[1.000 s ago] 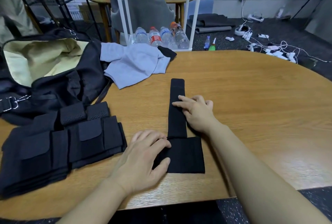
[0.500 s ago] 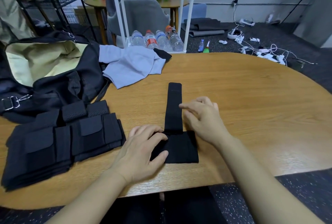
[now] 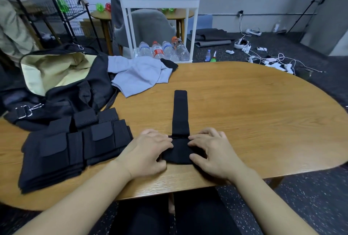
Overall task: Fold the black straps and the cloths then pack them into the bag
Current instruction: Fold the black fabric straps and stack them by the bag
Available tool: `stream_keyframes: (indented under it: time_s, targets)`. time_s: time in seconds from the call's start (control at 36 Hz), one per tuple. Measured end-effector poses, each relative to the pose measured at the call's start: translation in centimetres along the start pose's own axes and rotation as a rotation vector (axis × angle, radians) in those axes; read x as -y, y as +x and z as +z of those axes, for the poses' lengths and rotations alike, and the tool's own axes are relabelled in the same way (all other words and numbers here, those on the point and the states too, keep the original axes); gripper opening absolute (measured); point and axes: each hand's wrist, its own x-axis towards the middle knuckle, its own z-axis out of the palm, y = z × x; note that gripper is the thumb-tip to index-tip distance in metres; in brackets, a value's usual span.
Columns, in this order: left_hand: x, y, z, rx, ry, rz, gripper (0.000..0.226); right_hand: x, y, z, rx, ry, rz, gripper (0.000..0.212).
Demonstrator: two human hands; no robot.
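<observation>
A black strap (image 3: 180, 114) lies on the wooden table (image 3: 254, 114), its narrow tail running away from me and its wide end near the front edge. My left hand (image 3: 148, 151) grips the wide end from the left, thumb under the near edge. My right hand (image 3: 214, 151) grips it from the right in the same way. A pile of folded black straps (image 3: 75, 144) sits to the left. Behind the pile stands an open black bag (image 3: 62, 84) with a cream lining. A light grey cloth (image 3: 141, 74) lies crumpled beside the bag.
A white trolley (image 3: 160, 1) with water bottles (image 3: 163, 51) stands behind the table, and a person stands behind it. A black wire rack (image 3: 56, 14) is at the back left. Cables and small devices (image 3: 267, 59) litter the dark floor at right.
My right hand has come off the strap's narrow tail and moved down to the wide end's right side. My left hand stays on the left side. The camera has tilted up.
</observation>
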Motion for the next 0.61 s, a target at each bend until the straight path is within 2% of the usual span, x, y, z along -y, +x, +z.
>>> stream_keyframes:
  time_s: [0.06, 0.14, 0.19, 0.25, 0.33, 0.47, 0.61]
  targets:
    - [0.2, 0.1, 0.4, -0.036, -0.009, -0.01, 0.035, 0.2, -0.2, -0.1, 0.014, -0.004, -0.003, 0.063]
    - [-0.3, 0.0, 0.7, -0.115, -0.172, -0.114, 0.031, 0.4, -0.9, -0.2, 0.052, 0.002, -0.006, 0.074]
    - [-0.9, -0.3, 0.6, -0.141, -0.323, -0.194, 0.023, 0.4, -1.4, -0.3, 0.016, 0.025, -0.003, 0.067]
    - [-1.6, -0.4, 0.6, -0.135, -0.471, -0.241, 0.013, 0.1, -1.8, -0.1, -0.046, 0.081, 0.037, 0.051]
    - [-2.4, -0.3, 0.6, -0.125, -0.628, -0.343, 0.01, -0.1, -1.7, 0.2, -0.132, 0.322, 0.204, 0.035]
    - [-3.2, 0.9, 0.4, -0.21, -0.771, -0.473, 0.014, 0.0, -0.5, 1.1, -0.241, 0.661, 0.408, 0.019]
    - [-2.9, 2.2, 1.1, -0.236, -0.813, -0.598, 0.024, 0.0, 1.2, 2.0, -0.288, 0.776, 0.495, 0.032]
